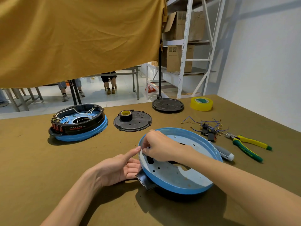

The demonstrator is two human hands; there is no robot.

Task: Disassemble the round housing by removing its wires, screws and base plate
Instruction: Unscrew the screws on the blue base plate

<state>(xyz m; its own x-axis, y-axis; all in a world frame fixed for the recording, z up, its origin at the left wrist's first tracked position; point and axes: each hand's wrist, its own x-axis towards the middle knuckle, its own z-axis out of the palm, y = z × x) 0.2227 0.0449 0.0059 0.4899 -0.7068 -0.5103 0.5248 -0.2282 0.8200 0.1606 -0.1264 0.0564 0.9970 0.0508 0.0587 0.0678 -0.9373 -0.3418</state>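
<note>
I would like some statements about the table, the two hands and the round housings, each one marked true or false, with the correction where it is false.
1. The right hand reaches inside the near blue housing. True.
2. The left hand holds the green and yellow pliers. False: the pliers lie on the table, right of the housing; the left hand rests open against the housing's rim.
3. The far housing has wires inside it. True.
4. The yellow tape roll sits on the perforated black plate. False: a black tape roll sits there; the yellow one stands on the table.
5. A heap of loose wires and switches lies near the pliers. True.
</note>
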